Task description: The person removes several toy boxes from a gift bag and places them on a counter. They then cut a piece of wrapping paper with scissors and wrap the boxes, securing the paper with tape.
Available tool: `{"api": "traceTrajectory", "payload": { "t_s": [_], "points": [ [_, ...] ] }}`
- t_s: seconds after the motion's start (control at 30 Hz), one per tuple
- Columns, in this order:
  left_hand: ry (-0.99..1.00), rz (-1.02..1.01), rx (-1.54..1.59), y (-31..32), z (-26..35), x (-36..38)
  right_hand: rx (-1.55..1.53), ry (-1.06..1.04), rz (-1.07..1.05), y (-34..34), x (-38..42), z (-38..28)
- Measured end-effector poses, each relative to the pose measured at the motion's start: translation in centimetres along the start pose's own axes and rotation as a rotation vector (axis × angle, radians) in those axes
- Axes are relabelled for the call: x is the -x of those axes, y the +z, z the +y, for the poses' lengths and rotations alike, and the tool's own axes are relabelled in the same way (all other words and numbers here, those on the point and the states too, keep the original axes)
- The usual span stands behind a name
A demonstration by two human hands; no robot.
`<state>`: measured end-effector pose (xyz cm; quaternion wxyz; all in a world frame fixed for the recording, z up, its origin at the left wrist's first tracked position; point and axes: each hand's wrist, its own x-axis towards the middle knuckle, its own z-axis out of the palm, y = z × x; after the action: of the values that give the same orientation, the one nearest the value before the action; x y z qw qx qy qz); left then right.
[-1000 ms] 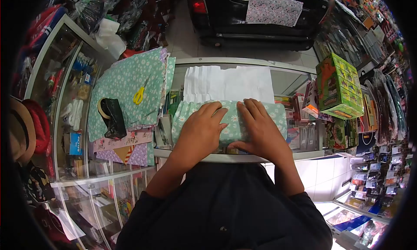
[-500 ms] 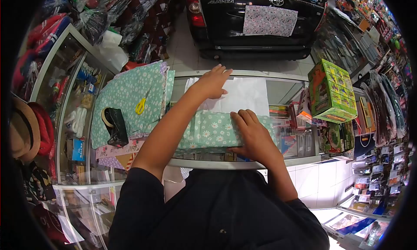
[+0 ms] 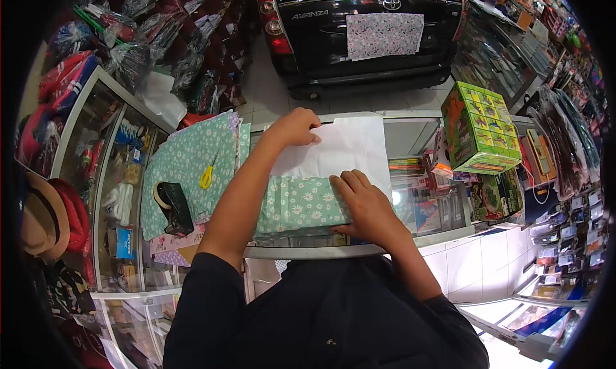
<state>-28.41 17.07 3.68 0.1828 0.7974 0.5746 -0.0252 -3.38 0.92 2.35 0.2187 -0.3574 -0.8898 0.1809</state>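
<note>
A flat parcel in green daisy-patterned wrapping paper (image 3: 301,205) lies near the front edge of the glass counter. The paper's white underside (image 3: 350,141) spreads beyond it, over the counter's far edge. My left hand (image 3: 295,126) is at the paper's far left part, its fingers curled around the edge and the thumb on the white side. My right hand (image 3: 367,208) grips the parcel's right part, fingers on top and thumb at the near side. To the left, yellow-handled scissors (image 3: 206,176) and a black tape dispenser (image 3: 173,207) rest on more green daisy sheets (image 3: 186,144).
A green printed box (image 3: 481,128) stands on the counter (image 3: 410,130) to the right. Glass cases (image 3: 106,151) with goods are on the left, beside hats (image 3: 45,218). A black car (image 3: 359,54) is parked beyond the counter. Packaged goods hang at the right.
My left hand has gone from spread fingers on the white paper to fingers curled at its far edge. My right hand stays on the parcel. The whole view has shifted slightly.
</note>
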Motion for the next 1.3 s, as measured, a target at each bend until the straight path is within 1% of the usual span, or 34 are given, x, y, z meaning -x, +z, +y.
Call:
{"api": "traceTrajectory", "payload": {
  "t_s": [0.03,0.1,0.13,0.2,0.27,0.33,0.4,0.47,0.53,0.57,0.6,0.67,0.7,0.77,0.83,0.93,0.97,1.0,1.07,1.1,1.13,1.2,1.23,1.3],
  "points": [
    [0.002,-0.001,-0.003,-0.8,0.6,0.8,0.044,-0.037,0.028,0.1,0.0,0.2],
    [0.117,0.161,-0.027,-1.8,1.8,3.0,0.048,-0.037,0.029,0.2,0.0,0.3],
    [0.116,0.159,-0.026,-2.1,2.1,3.8,0.051,-0.038,0.028,0.2,0.0,0.3],
    [0.205,0.329,0.006,-2.6,2.7,5.4,0.042,-0.033,0.02,0.2,0.1,0.3],
    [0.212,0.317,-0.023,-3.6,4.3,7.6,0.033,-0.029,0.015,0.0,0.0,0.2],
    [0.218,0.307,-0.049,-3.6,5.7,9.6,-0.004,0.029,-0.037,-0.3,0.0,0.0],
    [0.28,0.388,-0.128,-2.7,6.7,11.4,0.014,0.021,-0.03,-0.3,0.1,0.0],
    [0.289,0.342,-0.128,-1.7,7.4,12.9,0.032,0.015,-0.022,-0.1,0.2,0.1],
    [0.232,0.314,-0.018,-0.8,8.7,14.7,0.115,-0.035,0.063,0.2,0.4,0.3],
    [0.105,0.169,-0.027,-0.9,9.7,15.7,0.113,-0.03,0.061,0.2,0.4,0.3],
    [0.106,0.167,-0.026,-0.1,9.8,16.4,0.079,-0.021,0.032,-0.1,0.2,0.3],
    [0.264,0.352,0.002,1.3,10.0,17.5,0.049,-0.01,0.007,-0.4,0.3,0.2],
    [0.176,0.253,-0.022,1.4,10.6,18.1,0.05,0.006,0.034,-0.5,0.4,0.1],
    [0.172,0.246,-0.009,2.1,10.7,18.6,0.052,0.025,0.059,-0.5,0.7,0.2],
    [0.167,0.24,0.005,2.2,10.4,18.8,0.075,0.039,0.015,-0.8,0.9,0.7],
    [0.203,0.255,0.078,2.1,10.0,19.4,0.074,0.035,0.01,-2.0,1.2,1.6],
    [0.197,0.257,0.058,2.2,10.0,19.4,0.055,0.022,0.058,-2.4,1.3,1.8],
    [0.19,0.258,0.037,2.4,10.0,19.5,0.056,0.023,0.054,-2.5,1.5,2.2],
    [0.174,0.255,0.05,2.8,10.1,19.6,-0.088,0.14,0.175,-2.6,2.0,3.3],
    [0.159,0.252,0.058,2.9,10.1,19.6,0.052,0.179,0.192,-2.8,2.7,3.9],
    [0.161,0.25,0.061,3.0,10.2,19.7,0.053,0.182,0.19,-3.0,3.0,4.6],
    [0.142,0.229,0.084,2.9,10.2,19.7,-0.366,0.569,0.252,-3.2,3.4,6.0],
    [0.145,0.228,0.085,3.2,10.1,19.8,-0.364,0.572,0.254,-2.7,3.7,6.9],
    [0.14,0.249,0.039,3.7,10.0,19.8,-0.644,0.455,0.517,-1.9,3.8,8.0]
  ]
}}
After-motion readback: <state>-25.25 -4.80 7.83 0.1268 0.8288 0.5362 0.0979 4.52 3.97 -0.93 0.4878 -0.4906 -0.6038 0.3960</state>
